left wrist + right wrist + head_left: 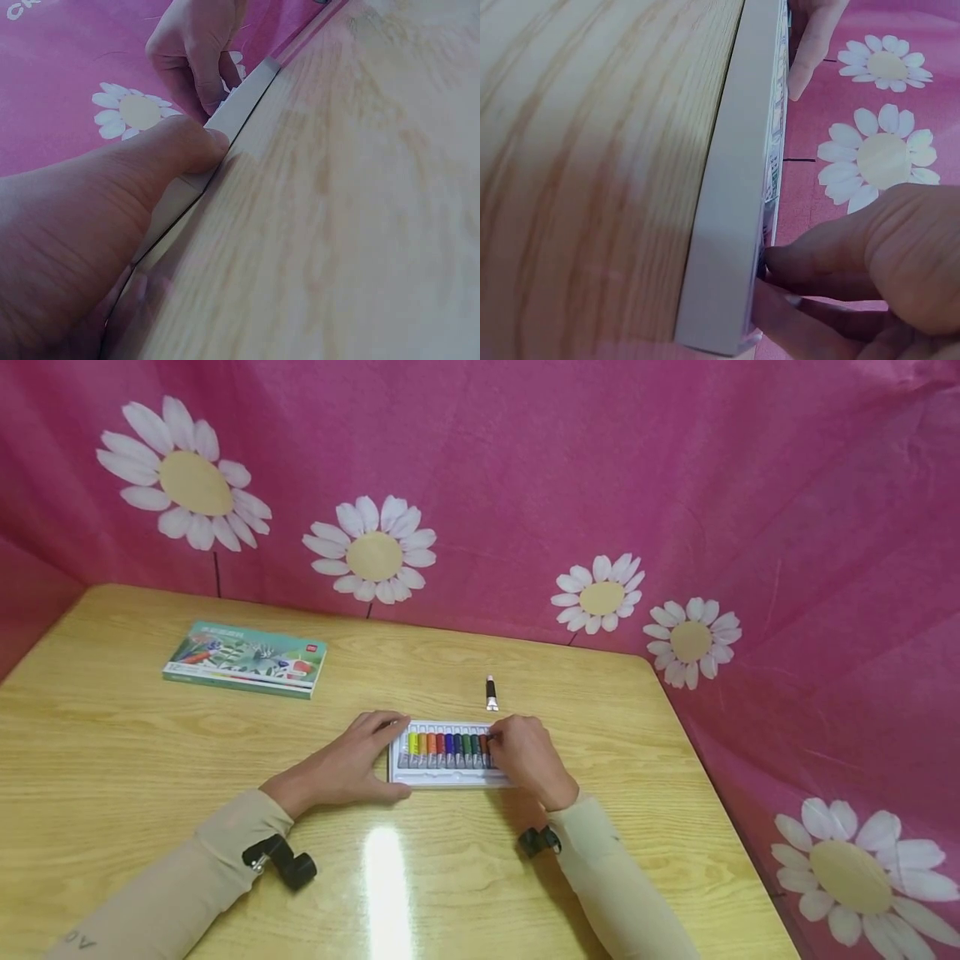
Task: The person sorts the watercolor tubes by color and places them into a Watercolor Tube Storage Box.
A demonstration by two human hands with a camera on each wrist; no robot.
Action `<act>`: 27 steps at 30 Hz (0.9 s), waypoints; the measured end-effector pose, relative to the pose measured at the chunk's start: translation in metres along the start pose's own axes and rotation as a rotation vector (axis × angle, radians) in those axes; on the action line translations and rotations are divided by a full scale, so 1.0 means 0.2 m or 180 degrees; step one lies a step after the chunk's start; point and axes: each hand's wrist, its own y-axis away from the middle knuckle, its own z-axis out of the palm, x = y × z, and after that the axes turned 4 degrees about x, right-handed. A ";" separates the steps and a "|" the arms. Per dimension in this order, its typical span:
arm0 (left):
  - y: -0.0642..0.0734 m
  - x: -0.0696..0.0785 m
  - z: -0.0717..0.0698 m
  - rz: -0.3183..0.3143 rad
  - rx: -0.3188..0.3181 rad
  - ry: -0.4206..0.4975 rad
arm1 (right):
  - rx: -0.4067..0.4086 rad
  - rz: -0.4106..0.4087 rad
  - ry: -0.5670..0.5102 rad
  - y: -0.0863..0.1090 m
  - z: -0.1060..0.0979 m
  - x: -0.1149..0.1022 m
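A white tray (450, 778) holds a row of small paint tubes (448, 750) running from yellow through red, blue and green to brown. My left hand (352, 764) grips the tray's left end, thumb at the near edge and fingers at the far edge. In the left wrist view, that thumb (202, 148) presses against the tray's side. At the right end, my right hand (532, 760) pinches a dark-coloured paint tube, mostly hidden by the fingers. The right wrist view shows its fingertips (780, 262) down at the tray's rim.
A single black-banded paint tube (491, 692) lies on the table beyond the tray. Back left lies a flat green illustrated box (246, 660). The wooden table (135, 735) meets a pink flowered cloth (487, 468) behind and at the right.
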 end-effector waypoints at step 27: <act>0.00 0.01 0.00 -0.0006 0.0030 0.0009 | -0.0422 -0.0055 0.0129 -0.01 -0.05 -0.01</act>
